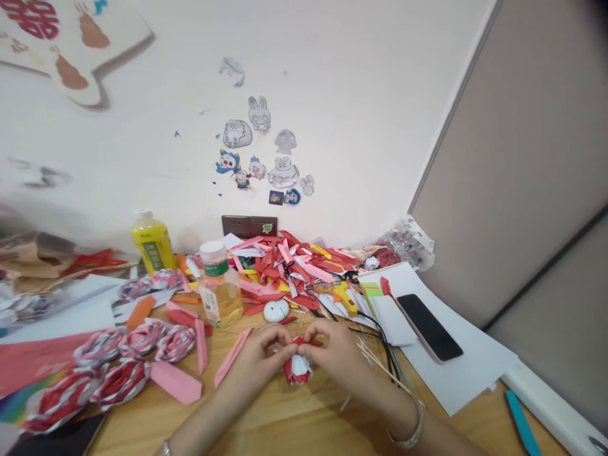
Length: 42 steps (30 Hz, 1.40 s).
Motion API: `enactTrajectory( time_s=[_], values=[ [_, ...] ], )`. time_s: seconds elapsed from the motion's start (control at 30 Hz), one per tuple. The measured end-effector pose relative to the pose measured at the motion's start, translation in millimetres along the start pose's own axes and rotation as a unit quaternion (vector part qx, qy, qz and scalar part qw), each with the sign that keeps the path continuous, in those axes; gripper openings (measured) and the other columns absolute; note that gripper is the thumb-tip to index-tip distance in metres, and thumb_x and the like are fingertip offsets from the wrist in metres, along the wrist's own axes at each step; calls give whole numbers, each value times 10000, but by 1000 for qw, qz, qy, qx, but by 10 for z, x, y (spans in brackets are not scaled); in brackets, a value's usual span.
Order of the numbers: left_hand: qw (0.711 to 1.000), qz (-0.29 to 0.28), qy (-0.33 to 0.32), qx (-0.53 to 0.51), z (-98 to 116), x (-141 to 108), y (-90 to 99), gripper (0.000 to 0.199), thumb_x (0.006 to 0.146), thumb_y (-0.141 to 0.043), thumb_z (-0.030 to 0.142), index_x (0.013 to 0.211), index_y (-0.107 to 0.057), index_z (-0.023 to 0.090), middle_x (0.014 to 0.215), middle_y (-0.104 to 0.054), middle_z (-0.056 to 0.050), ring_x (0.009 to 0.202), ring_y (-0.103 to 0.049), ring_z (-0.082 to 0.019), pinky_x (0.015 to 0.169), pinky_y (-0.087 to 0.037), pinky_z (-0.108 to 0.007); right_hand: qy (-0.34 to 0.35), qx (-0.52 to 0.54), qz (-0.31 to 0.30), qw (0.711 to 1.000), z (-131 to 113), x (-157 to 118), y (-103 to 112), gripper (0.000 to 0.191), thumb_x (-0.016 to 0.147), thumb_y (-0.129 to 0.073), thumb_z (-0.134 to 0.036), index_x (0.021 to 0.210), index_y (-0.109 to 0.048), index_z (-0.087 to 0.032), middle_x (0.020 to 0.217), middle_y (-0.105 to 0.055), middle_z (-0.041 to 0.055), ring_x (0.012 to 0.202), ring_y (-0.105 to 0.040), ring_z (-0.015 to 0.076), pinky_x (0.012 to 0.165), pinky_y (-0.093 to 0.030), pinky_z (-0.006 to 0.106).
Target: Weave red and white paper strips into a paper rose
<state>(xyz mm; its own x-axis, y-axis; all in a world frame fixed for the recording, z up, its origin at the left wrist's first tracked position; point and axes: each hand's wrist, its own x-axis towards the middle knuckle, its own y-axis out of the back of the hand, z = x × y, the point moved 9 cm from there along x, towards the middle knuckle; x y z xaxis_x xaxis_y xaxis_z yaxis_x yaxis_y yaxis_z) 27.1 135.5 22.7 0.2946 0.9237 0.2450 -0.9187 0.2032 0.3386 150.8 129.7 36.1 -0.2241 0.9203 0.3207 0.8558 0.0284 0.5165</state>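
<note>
Between my two hands is a small red and white folded paper piece (299, 369), held just above the wooden table. My left hand (270, 348) pinches its upper left side with thumb and forefinger. From the right, my right hand (330, 348) pinches the top edge, thumb tip close to the other thumb. The fingers partly cover the piece, so its full shape is hidden. A pink folded paper strip (232, 358) lies beside my left hand. Just behind the hands sits a white earphone case (276, 310).
A heap of red and pink paper strips (285, 266) lies by the wall. Two bottles, one yellow (154, 244) and one clear with yellowish liquid (223, 294), stand left. Twisted paper coils (121, 383) lie at left. A yellow glue gun (346, 297), cables and a phone (430, 327) are right.
</note>
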Motion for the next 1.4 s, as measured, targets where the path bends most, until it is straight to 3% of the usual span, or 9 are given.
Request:
enactTrajectory(
  time_s=[0.13, 0.27, 0.5, 0.7, 1.0, 1.17, 1.4],
  values=[
    [999, -44, 27, 6, -147, 19, -65, 243, 770, -573, 354, 625, -552, 161, 612, -524, 21, 613, -477, -138, 567, -349, -224, -51, 50, -23, 997, 235, 20, -101, 125, 658, -700, -222, 636, -591, -163, 630, -579, -30, 597, -521, 113, 560, -388, 206],
    [989, -95, 72, -87, -330, -16, -200, 265, 751, -580, 411, 694, -544, 155, 608, -521, 30, 571, -467, -128, 524, -330, -219, -109, 130, -83, 982, 410, -16, -256, 160, 659, -694, -262, 646, -576, -155, 584, -556, -35, 533, -495, 99, 497, -368, 196],
    [985, -90, 108, -101, -469, -19, -239, 264, 680, -643, 390, 601, -541, 158, 585, -520, 33, 571, -466, -125, 531, -330, -222, -119, 215, -151, 957, 467, -37, -408, 203, 605, -723, -253, 647, -557, -143, 591, -551, -40, 535, -485, 84, 528, -374, 201],
    [971, -134, 152, -126, -543, -55, -306, 288, 593, -708, 389, 635, -542, 156, 589, -561, 29, 555, -504, -126, 528, -371, -227, -112, 142, -160, 970, 539, -43, -439, 140, 636, -697, -223, 675, -591, -141, 609, -575, -36, 553, -498, 86, 515, -358, 191],
    [974, -114, 159, -111, -510, -50, -252, 285, 591, -713, 369, 577, -513, 166, 561, -556, 43, 546, -505, -114, 517, -369, -218, -93, 20, -130, 987, 524, -68, -379, 134, 683, -684, -268, 693, -599, -165, 637, -589, -27, 569, -496, 100, 512, -340, 192],
    [970, -136, 168, -114, -474, -54, -253, 245, 561, -726, 345, 621, -579, 157, 594, -608, 24, 588, -562, -140, 582, -430, -249, -91, 5, -130, 987, 483, -67, -353, 124, 702, -671, -274, 698, -602, -170, 641, -598, -24, 572, -503, 103, 520, -344, 190],
    [971, -132, 180, -90, -510, -82, -291, 153, 589, -692, 285, 600, -609, 157, 618, -638, 9, 608, -574, -147, 567, -429, -240, -94, 8, -180, 979, 569, -92, -442, 154, 667, -696, -280, 704, -600, -165, 646, -600, -26, 574, -507, 102, 520, -343, 189]
  ],
)
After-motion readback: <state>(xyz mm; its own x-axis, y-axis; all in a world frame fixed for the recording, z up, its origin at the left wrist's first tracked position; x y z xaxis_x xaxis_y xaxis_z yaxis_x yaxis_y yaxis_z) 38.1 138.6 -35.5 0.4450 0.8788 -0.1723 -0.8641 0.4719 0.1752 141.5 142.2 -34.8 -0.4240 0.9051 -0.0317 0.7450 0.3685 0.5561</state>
